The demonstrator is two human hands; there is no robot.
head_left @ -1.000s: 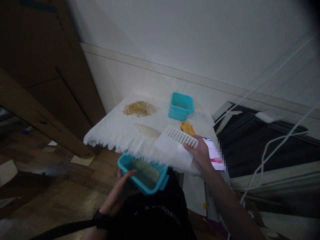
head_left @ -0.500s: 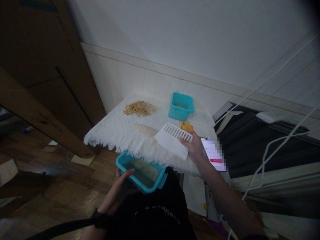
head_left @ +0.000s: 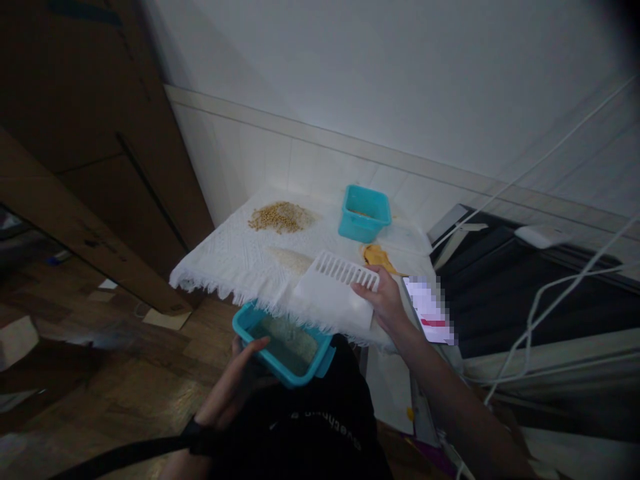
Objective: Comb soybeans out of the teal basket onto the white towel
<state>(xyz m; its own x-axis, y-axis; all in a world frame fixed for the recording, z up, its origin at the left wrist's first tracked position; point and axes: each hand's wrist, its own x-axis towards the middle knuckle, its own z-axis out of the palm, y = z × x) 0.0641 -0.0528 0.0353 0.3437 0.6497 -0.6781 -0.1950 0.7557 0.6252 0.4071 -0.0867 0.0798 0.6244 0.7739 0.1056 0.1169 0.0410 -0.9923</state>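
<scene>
My left hand grips a teal plastic container just below the near edge of a small table covered by a white fringed cloth. White rice lies in the container. My right hand holds a white slotted scraper flat against the cloth near the edge. A strip of white rice lies on the cloth just beyond the scraper. Further back sits a pile of soybeans.
A second teal container stands at the back of the table, with an orange-yellow object beside it. A lit phone rests at the right edge. White cables hang on the right. A brown cabinet stands left.
My right hand has slid the scraper leftward and toward the near edge of the cloth. The left hand keeps the teal container nearly still beneath that edge.
</scene>
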